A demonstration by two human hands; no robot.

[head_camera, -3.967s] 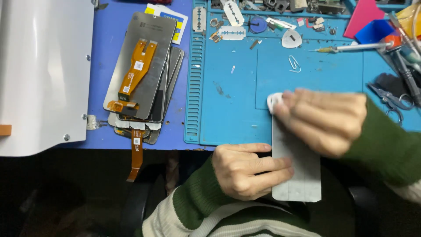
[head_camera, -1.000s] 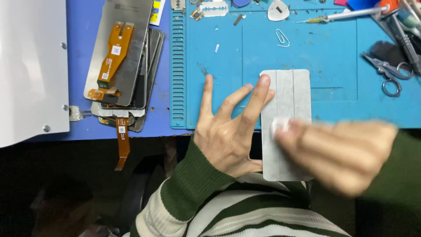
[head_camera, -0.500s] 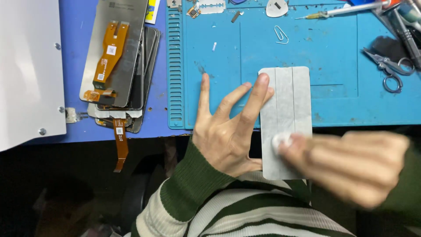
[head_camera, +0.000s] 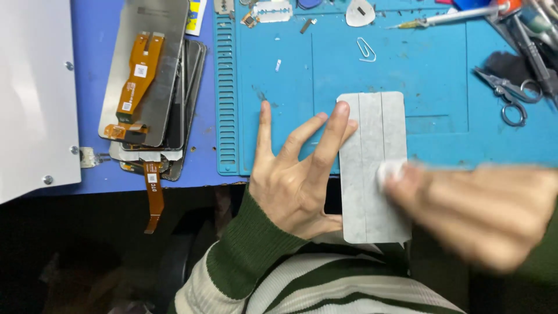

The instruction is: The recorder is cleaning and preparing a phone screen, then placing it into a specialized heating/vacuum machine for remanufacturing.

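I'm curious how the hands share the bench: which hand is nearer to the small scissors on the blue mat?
The right hand. It lies below the scissors, slightly to their left, pressing a white pad on the grey panel. The left hand steadies that panel's far edge, well left of the scissors.

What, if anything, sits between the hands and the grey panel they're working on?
Nothing visible. The left hand rests its fingertips directly on the grey panel at its left edge. The blurred right hand presses a small white pad onto the panel's right side, so that pad is the only thing between.
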